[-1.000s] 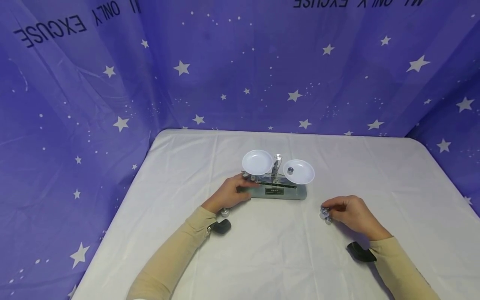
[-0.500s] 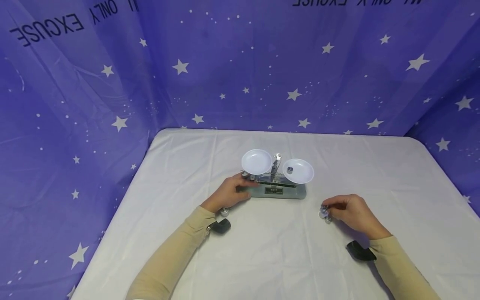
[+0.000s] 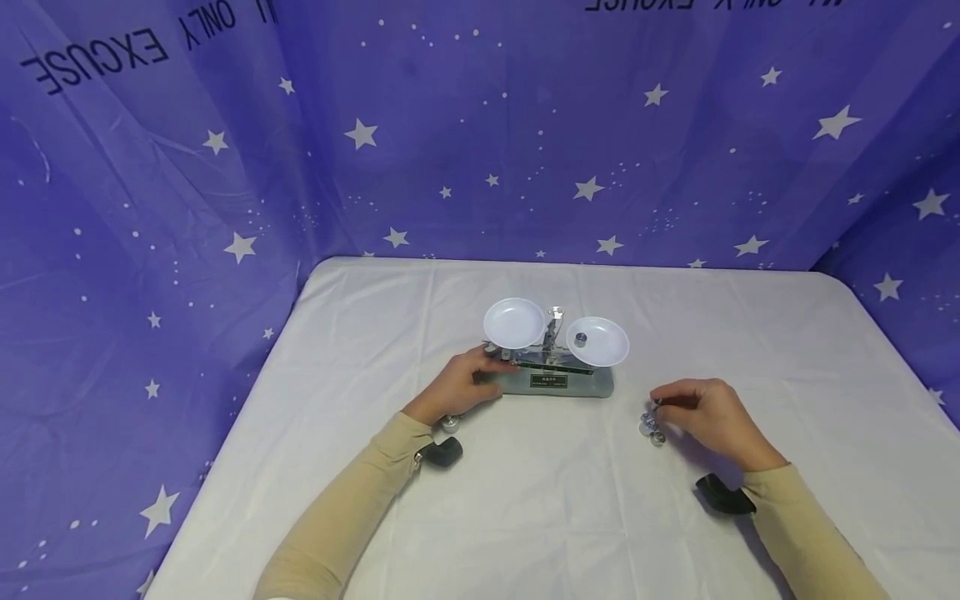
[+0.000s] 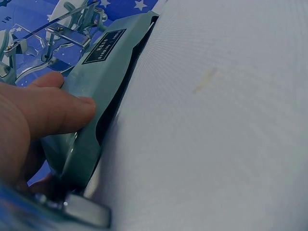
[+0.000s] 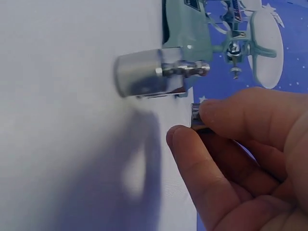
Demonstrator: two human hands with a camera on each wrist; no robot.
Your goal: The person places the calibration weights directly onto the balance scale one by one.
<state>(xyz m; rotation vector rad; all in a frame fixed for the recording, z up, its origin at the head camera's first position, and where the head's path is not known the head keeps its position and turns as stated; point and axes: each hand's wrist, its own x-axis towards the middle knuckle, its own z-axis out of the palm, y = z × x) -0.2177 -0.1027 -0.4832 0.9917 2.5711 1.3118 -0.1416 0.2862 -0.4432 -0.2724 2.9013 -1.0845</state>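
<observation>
My left hand (image 3: 459, 385) grips the left end of the grey-green base (image 3: 577, 386) of a small balance scale, its thumb (image 4: 79, 113) lying on the base's front face in the left wrist view. The scale carries a white left pan (image 3: 514, 325) and a lower white right pan (image 3: 609, 345). One small metal weight (image 3: 581, 339) sits in the right pan. To the right of the scale, my right hand (image 3: 711, 421) pinches a small shiny weight (image 5: 195, 112) between thumb and fingertips. Below those fingertips several metal weights (image 3: 657, 439) stand close together on the table.
A white cloth (image 3: 540, 500) covers the table. Another metal weight (image 3: 450, 424) stands beside my left wrist. Dark wrist mounts (image 3: 441, 452) hang at both sleeves. A purple star-patterned curtain (image 3: 465, 150) encloses the back and sides.
My right hand has lifted slightly up and away from the cluster of weights, with a small weight between its fingertips. The left hand and the scale stay where they were.
</observation>
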